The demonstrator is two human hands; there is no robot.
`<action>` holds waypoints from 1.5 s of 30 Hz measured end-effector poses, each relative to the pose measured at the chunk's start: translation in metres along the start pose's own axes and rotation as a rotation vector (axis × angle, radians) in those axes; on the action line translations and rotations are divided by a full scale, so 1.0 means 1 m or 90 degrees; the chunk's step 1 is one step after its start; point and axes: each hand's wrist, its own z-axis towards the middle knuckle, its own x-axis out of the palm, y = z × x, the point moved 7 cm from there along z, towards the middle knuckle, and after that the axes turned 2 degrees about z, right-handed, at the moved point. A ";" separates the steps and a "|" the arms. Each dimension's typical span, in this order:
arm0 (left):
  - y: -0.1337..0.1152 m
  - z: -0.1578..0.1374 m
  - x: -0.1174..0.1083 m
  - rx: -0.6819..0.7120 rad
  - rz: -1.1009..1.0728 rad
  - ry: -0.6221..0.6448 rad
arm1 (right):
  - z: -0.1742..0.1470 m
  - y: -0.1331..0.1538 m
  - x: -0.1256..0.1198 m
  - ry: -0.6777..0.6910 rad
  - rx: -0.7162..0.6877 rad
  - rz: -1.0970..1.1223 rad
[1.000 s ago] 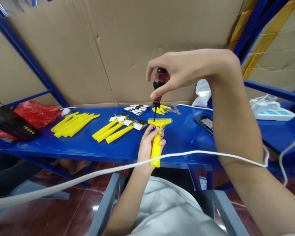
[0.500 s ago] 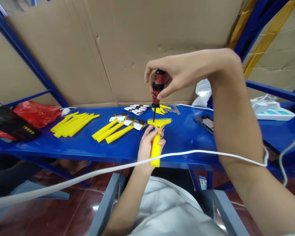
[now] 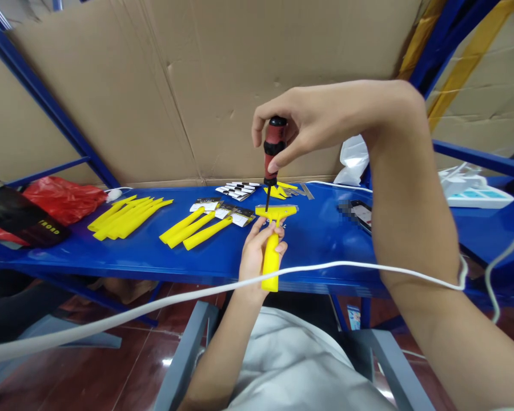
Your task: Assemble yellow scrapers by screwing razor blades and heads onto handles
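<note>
Blue bench (image 3: 321,248), cardboard sheet (image 3: 223,85) behind it. Left hand (image 3: 253,254) is closed around the handle of a yellow T-shaped tool (image 3: 271,267), held above the bench's front edge, crosshead away from the body. Right hand (image 3: 294,127) grips a red-and-black screwdriver (image 3: 276,134) from above, fingers curled loosely about its handle; the shaft points down at the left end of the crosshead — tip contact appears likely, but the detail is too small to confirm. To the left: three carded yellow tools (image 3: 200,227), then a cluster of yellow handles (image 3: 132,220). Right side — phone (image 3: 361,214), near the right forearm.
</note>
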 end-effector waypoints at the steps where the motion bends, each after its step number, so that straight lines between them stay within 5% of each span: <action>1: 0.000 0.000 0.000 0.003 0.001 0.003 | 0.000 -0.001 -0.001 -0.012 0.015 -0.019; 38: 0.001 0.001 0.000 -0.005 -0.013 0.010 | 0.003 0.006 0.000 -0.010 0.018 -0.037; 45: 0.002 0.001 -0.002 -0.007 -0.018 0.006 | 0.002 0.011 0.008 0.062 -0.040 0.061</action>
